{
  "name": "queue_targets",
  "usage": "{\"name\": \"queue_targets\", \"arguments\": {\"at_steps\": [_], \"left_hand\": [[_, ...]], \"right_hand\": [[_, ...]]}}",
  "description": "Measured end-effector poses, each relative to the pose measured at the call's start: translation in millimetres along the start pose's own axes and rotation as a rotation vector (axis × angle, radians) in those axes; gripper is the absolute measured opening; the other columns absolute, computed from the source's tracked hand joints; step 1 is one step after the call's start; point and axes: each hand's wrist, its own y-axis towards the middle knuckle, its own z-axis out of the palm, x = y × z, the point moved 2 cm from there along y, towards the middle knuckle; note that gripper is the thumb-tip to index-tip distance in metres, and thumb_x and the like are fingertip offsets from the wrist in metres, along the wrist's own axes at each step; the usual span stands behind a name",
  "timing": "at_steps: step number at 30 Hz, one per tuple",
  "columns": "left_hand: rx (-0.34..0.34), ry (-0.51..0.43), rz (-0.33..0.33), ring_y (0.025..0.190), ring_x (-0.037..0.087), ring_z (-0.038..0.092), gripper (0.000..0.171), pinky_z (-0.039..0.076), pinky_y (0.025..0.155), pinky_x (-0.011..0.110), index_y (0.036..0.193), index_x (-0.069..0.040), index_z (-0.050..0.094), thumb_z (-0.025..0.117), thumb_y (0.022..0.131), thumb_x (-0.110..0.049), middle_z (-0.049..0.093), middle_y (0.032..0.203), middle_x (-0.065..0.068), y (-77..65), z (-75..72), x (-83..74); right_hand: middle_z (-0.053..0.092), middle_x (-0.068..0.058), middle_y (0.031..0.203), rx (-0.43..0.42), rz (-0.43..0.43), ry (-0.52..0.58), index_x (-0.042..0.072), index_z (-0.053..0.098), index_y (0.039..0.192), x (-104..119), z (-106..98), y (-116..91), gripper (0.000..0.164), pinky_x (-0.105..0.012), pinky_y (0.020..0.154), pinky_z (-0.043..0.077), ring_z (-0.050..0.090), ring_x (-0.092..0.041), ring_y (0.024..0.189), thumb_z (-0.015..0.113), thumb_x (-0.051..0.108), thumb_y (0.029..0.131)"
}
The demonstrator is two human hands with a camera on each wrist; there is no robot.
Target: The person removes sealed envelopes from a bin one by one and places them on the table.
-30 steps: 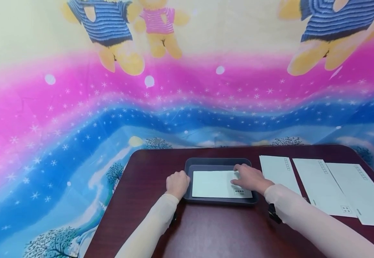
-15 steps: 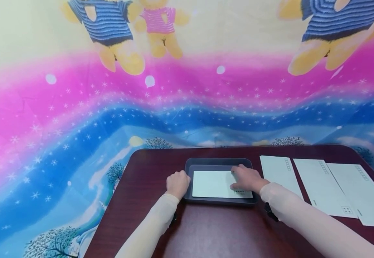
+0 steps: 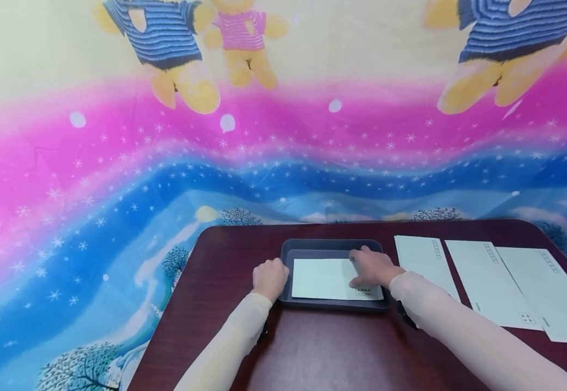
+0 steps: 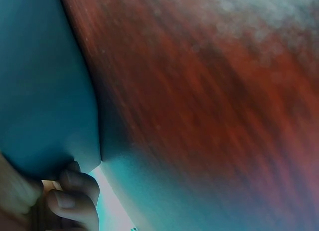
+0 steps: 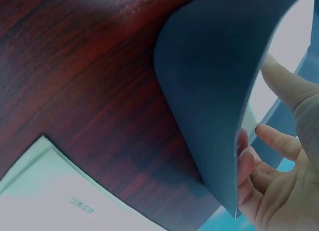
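A dark grey tray point(image 3: 332, 307) lies on the table with a pale envelope point(image 3: 319, 278) inside it, printed at its lower right corner. My left hand point(image 3: 269, 279) grips the tray's left rim; in the left wrist view, thumb and curled fingers point(image 4: 75, 203) close on the tray wall point(image 4: 45, 86). Over the envelope's right end, my right hand point(image 3: 373, 267) has thumb and index finger spread apart. The right wrist view has the thumb point(image 5: 286, 84) reaching over the rim, with other fingers bent beside the tray edge. Contact between fingertips and envelope is hard to make out.
Right of the tray lie three pale envelopes: one nearest the tray point(image 3: 422, 260), one in the middle point(image 3: 490, 288) and one at the far right point(image 3: 549, 293), the last two touching. The dark red table point(image 3: 322, 353) stands against a patterned cloth point(image 3: 283, 130).
My right hand has shifted slightly left over the envelope, its forearm following. The left hand, tray and envelopes stay put.
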Motion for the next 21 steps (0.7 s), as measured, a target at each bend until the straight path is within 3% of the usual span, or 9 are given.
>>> {"name": "queue_targets", "arguments": {"at_steps": [21], "left_hand": [[0.006, 0.005, -0.013, 0.040, 0.014, 0.043, 0.043, 0.042, 0.043, 0.033, 0.054, -0.015, 0.053, 0.063, 0.096, -0.024, 0.046, 0.045, 0.000, 0.6, -1.0, -0.9]], "right_hand": [[0.054, -0.021, 0.117, 0.009, 0.014, 0.034, 0.004, 0.054, 0.131, -1.3, -1.7, 0.9, 0.076, -0.049, 0.076, 0.053, 0.058, -0.028, 0.089, 0.088, 0.042, 0.075]]}}
